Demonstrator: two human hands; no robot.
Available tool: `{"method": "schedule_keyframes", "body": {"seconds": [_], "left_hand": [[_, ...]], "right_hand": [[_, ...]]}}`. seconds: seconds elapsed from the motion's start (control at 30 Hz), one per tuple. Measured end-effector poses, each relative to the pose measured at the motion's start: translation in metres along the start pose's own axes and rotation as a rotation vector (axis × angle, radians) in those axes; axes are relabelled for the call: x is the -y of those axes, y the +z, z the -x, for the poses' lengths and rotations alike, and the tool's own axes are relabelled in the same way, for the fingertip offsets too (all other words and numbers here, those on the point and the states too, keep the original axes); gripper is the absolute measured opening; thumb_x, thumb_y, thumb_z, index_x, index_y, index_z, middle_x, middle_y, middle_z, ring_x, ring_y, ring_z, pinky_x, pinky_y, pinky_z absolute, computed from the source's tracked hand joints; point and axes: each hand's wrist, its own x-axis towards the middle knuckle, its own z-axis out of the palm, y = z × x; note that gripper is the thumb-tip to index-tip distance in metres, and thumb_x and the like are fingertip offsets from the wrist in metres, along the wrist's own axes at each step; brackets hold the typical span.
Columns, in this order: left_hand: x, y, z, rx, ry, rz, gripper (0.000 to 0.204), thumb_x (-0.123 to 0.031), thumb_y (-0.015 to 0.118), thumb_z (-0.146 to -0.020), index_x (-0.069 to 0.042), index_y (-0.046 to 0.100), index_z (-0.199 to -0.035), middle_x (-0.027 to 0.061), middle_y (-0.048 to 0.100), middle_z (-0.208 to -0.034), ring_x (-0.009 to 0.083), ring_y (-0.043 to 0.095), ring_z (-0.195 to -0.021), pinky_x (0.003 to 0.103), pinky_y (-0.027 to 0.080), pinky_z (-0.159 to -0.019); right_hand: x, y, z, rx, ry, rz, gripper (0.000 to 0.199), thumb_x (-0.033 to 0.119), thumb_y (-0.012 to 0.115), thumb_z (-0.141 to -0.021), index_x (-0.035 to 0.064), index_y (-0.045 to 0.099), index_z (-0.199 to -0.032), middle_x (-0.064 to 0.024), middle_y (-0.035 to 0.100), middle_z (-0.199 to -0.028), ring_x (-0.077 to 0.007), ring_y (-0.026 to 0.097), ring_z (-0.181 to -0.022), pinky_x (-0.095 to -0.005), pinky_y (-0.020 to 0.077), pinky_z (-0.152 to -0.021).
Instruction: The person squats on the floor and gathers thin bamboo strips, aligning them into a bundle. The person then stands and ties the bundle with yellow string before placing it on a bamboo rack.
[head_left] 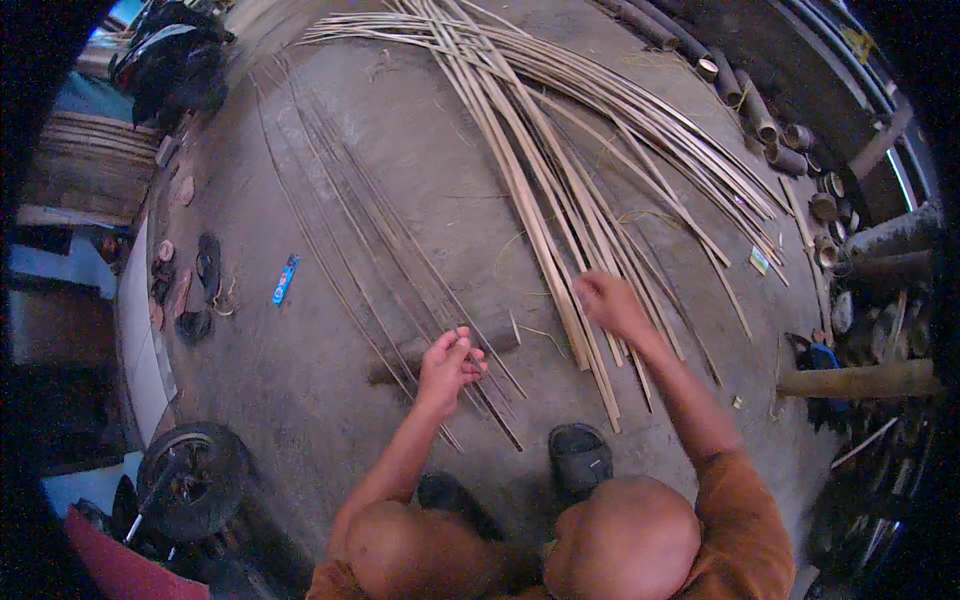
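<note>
My left hand (pixel 450 368) is closed, thumb against bent fingers, among long thin dark strips (pixel 400 233) on the floor; at least one seems to run through its grip. Those strips cross a short dark log (pixel 497 334) lying beneath them. To the right, my right hand (pixel 605 301) hangs over the near ends of a bundle of pale split-bamboo strips (pixel 520 195). Its fingers are curled together and slightly blurred. Whether it pinches a strip or something thin is hard to make out.
More pale strips (pixel 610 85) fan out at the far right, near bamboo tubes (pixel 755 105) along the edge. A blue packet (pixel 286 279) and sandals (pixel 208 262) lie at left, with a wheel (pixel 195 480) nearer. My sandal (pixel 580 460) stands below the strip ends.
</note>
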Motion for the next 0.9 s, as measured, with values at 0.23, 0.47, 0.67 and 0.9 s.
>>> {"method": "schedule_keyframes", "body": {"seconds": [0.23, 0.47, 0.67, 0.9], "left_hand": [[0.015, -0.004, -0.010, -0.038, 0.009, 0.000, 0.038, -0.021, 0.050, -0.098, -0.006, 0.042, -0.132, 0.0070, 0.063, -0.089, 0.0164, 0.064, -0.071, 0.029, 0.053, -0.062], [0.010, 0.006, -0.010, -0.010, 0.024, -0.016, 0.034, -0.020, 0.049, -0.099, -0.006, 0.043, -0.129, 0.0057, 0.062, -0.089, 0.0162, 0.064, -0.073, 0.030, 0.054, -0.064], [0.017, 0.002, -0.008, -0.041, 0.010, -0.006, 0.034, -0.020, 0.048, -0.099, -0.006, 0.043, -0.129, 0.0067, 0.063, -0.089, 0.0158, 0.063, -0.072, 0.029, 0.051, -0.062], [0.017, 0.003, 0.000, -0.042, -0.039, 0.019, 0.033, -0.021, 0.052, -0.097, -0.008, 0.045, -0.127, 0.0061, 0.062, -0.088, 0.0165, 0.063, -0.073, 0.030, 0.051, -0.063]], "right_hand": [[-0.058, -0.040, -0.037, -0.230, -0.062, 0.160, 0.022, 0.021, 0.060, -0.088, 0.0014, 0.066, -0.096, -0.0195, 0.067, -0.087, -0.0319, 0.066, -0.080, -0.0379, 0.0506, -0.072], [-0.035, 0.031, -0.027, -0.013, -0.108, 0.270, 0.031, 0.034, 0.065, -0.085, 0.0037, 0.063, -0.090, -0.0174, 0.064, -0.085, -0.0349, 0.062, -0.079, -0.0438, 0.0495, -0.070], [-0.034, 0.043, -0.020, -0.066, -0.137, 0.347, 0.026, 0.030, 0.060, -0.087, 0.0044, 0.056, -0.093, -0.0186, 0.062, -0.084, -0.0386, 0.061, -0.077, -0.0479, 0.0486, -0.069], [0.029, 0.027, 0.021, -0.303, 0.025, -0.039, 0.025, 0.022, 0.057, -0.089, 0.0035, 0.050, -0.105, -0.0227, 0.063, -0.072, -0.0420, 0.063, -0.070, -0.0498, 0.0485, -0.061]]}}
